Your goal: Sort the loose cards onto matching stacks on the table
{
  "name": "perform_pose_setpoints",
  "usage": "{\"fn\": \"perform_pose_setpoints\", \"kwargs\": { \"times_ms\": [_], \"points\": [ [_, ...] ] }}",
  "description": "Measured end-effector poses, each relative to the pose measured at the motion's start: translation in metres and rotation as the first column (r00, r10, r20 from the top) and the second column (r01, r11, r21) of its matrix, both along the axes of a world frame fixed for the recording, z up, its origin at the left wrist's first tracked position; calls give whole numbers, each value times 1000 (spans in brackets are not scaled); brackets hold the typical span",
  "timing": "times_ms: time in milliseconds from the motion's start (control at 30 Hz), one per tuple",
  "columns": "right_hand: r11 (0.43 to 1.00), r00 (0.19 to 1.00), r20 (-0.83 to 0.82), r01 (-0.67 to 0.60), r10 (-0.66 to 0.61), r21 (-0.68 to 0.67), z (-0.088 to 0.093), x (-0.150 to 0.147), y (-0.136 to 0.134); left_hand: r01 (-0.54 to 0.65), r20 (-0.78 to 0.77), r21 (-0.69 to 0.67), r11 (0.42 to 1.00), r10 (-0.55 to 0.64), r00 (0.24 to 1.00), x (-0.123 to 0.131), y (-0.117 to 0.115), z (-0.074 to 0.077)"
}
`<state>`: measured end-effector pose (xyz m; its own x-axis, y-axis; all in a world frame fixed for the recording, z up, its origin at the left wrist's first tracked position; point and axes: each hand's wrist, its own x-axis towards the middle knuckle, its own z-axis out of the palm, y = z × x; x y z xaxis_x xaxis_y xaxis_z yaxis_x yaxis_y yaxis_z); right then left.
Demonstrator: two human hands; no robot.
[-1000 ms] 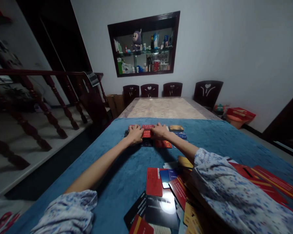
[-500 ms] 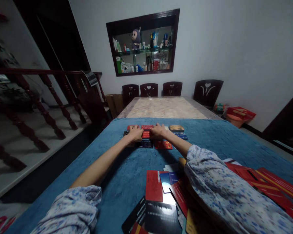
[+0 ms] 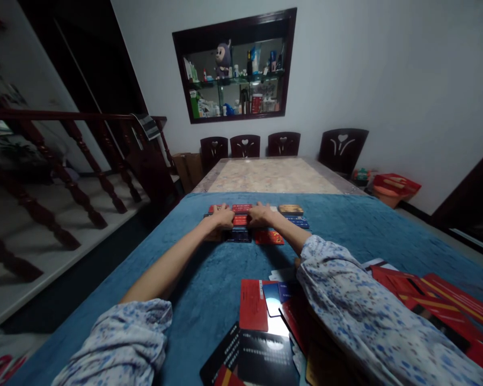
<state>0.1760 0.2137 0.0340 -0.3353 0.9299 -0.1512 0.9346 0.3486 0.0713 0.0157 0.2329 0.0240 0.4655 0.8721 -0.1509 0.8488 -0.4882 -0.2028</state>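
I see a white-walled room, a dark-framed wall niche [image 3: 235, 67] of bottles and a plush toy at the far end, four dark chairs [image 3: 284, 143] under it, a wooden stair railing [image 3: 64, 155] off to the left. A long table runs away from me: bare marble top [image 3: 271, 176] at the far half, blue plush cloth [image 3: 209, 279] over the near half. Close to me, a loose heap of cards [image 3: 261, 327], red, black and blue, overlapping, partly under my right sleeve. Farther out, small cards in tidy rows on the cloth, among them a gold card [image 3: 290, 209] at the right end and a dark blue card [image 3: 237, 236] in the near row. Both arms at full stretch there. Left hand [image 3: 222, 216] and right hand [image 3: 260, 215] lie palm down, fingers curled onto the rows, a red card [image 3: 240, 220] pinched between them, touched from either side; whether either hand actually clasps it, cannot tell
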Motion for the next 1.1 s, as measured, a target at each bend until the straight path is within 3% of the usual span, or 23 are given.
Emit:
{"fn": "perform_pose_setpoints", "kwargs": {
  "times_ms": [400,567,833,1100],
  "points": [
    [1000,1000,-2,-7,7,-15,-1,0,2,24,-15,27,999,-24,1000,-2,-9,2],
    [999,999,-9,-31,31,-12,1,7,2,80,-3,90,993,-80,997,-7,-22,6],
    [991,994,-4,-106,107,76,2,23,-8,139,110,192,972,-162,981,-18,-75,4],
    [968,981,-10,-191,195,162,-2,45,-48,166,270,249,954,-233,934,-26,-133,-13]
  ]
}}
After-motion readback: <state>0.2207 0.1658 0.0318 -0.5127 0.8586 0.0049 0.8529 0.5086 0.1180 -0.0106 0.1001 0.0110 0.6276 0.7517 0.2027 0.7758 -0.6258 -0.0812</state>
